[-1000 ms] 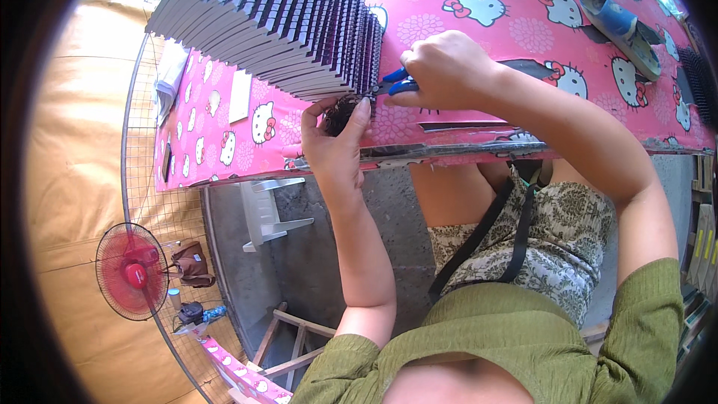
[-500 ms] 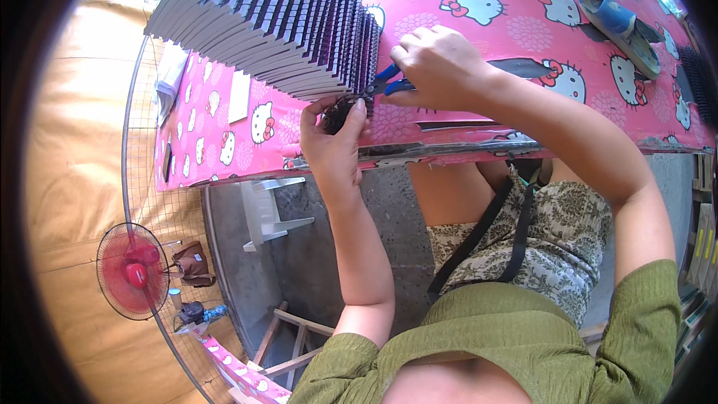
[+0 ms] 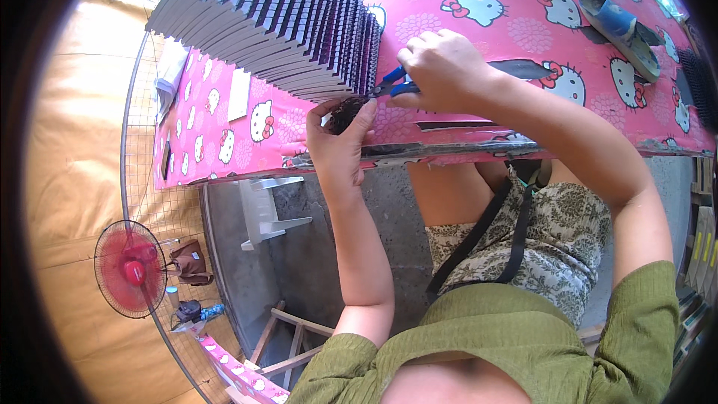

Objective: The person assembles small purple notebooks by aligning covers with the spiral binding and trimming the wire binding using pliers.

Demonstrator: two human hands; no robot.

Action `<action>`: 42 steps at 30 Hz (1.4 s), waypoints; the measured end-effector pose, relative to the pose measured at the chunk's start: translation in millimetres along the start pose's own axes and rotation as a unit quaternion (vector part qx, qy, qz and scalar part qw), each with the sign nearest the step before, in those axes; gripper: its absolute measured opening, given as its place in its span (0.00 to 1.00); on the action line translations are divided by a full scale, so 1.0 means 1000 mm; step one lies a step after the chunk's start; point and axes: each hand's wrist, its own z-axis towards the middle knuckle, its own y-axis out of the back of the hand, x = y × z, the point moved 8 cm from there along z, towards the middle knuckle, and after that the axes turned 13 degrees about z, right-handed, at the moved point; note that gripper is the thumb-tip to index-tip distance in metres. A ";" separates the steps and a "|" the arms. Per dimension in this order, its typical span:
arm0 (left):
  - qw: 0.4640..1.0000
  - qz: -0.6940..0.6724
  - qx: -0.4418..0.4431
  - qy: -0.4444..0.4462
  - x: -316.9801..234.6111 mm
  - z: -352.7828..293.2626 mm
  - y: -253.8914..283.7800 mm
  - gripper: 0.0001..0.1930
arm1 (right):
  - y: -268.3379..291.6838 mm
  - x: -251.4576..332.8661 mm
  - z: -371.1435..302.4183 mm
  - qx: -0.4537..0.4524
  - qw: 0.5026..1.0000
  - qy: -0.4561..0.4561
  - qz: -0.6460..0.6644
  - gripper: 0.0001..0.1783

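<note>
A tall stack of spiral-bound notebooks [image 3: 277, 37] with black coils stands on the table at the upper left. At its near lower corner, my left hand [image 3: 338, 150] is closed, thumb and fingers around a dark, curly bundle of coil [image 3: 345, 114]. My right hand [image 3: 445, 67] grips blue-handled pliers [image 3: 396, 82] from the right. Their jaws point left and meet the coil ends by the stack's corner, close to my left thumb tip. Whether the jaws bite on a wire is too small to tell.
The pink patterned table cover [image 3: 479, 37] has torn dark patches and a worn front edge. A blue slipper-like thing [image 3: 617, 26] lies at the right, a white strip [image 3: 238, 95] left of my hands. Below stand a white plastic chair [image 3: 262, 213] and a red fan [image 3: 132, 269].
Both hands have shifted slightly to the right, along with the pliers and the dark coil bundle. The stack of notebooks stays in place.
</note>
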 end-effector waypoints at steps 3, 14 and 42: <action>1.000 -0.001 -0.006 0.000 0.001 0.001 0.004 0.24 | -0.012 -0.003 0.004 0.149 0.983 -0.082 0.065 0.28; 0.998 0.064 -0.006 -0.010 0.000 0.004 0.005 0.24 | -0.006 -0.001 0.003 0.071 0.997 -0.009 0.017 0.30; 0.974 0.150 0.014 -0.170 -0.006 0.008 -0.004 0.18 | -0.014 -0.002 0.007 0.153 0.988 -0.006 0.024 0.28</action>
